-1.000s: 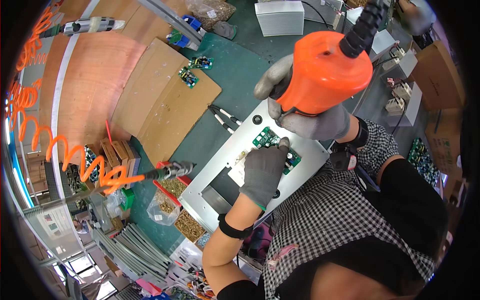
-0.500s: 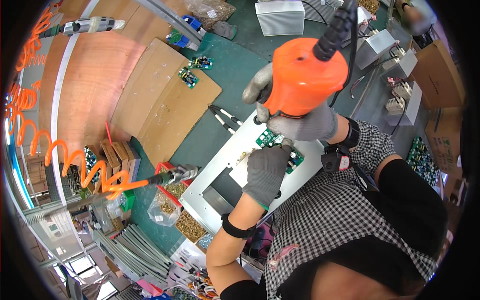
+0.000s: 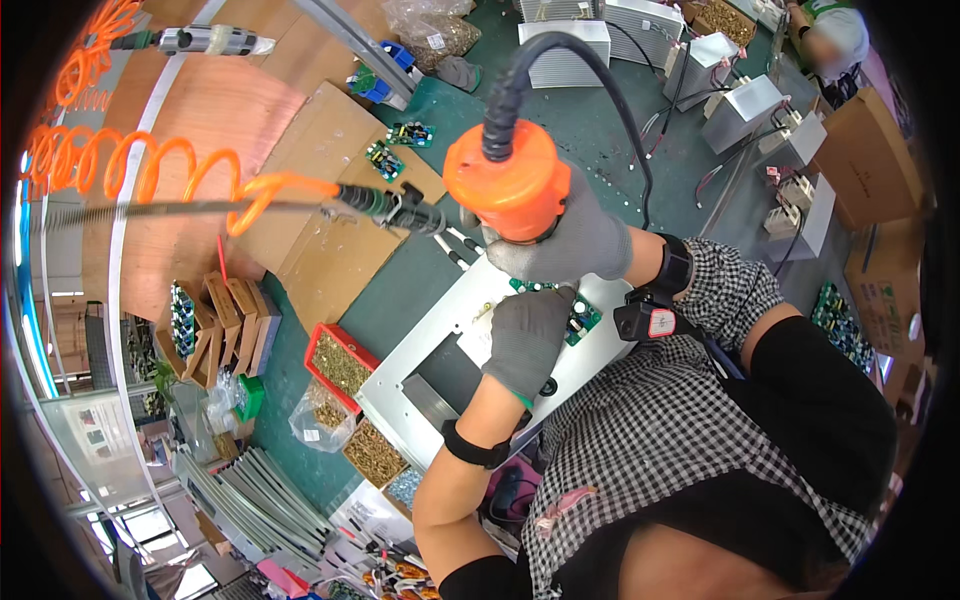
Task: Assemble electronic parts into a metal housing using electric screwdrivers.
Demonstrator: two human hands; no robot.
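1. The right hand (image 3: 575, 245), in a grey knit glove, is wrapped around a rounded orange plastic power tool (image 3: 508, 178) with a thick black cable (image 3: 590, 48)
2. The left hand (image 3: 527, 335), gloved likewise, presses over part of a green rectangular circuit board (image 3: 583, 320), which lies on a flat silver sheet-metal housing (image 3: 465, 310) on the green desk (image 3: 375, 287)
3. The tool's tip is hidden behind the right hand, so I cannot tell whether it touches the board
4. My judgement on doing this well: brace the board flat, hold the tool square to the metal, leave the cable slack and fingertips clear of the tip
5. A black boxy wrist device (image 3: 632, 322) bears a red-and-white label (image 3: 662, 323), and a clear plastic bag (image 3: 430, 28) a pale one; neither is readable here
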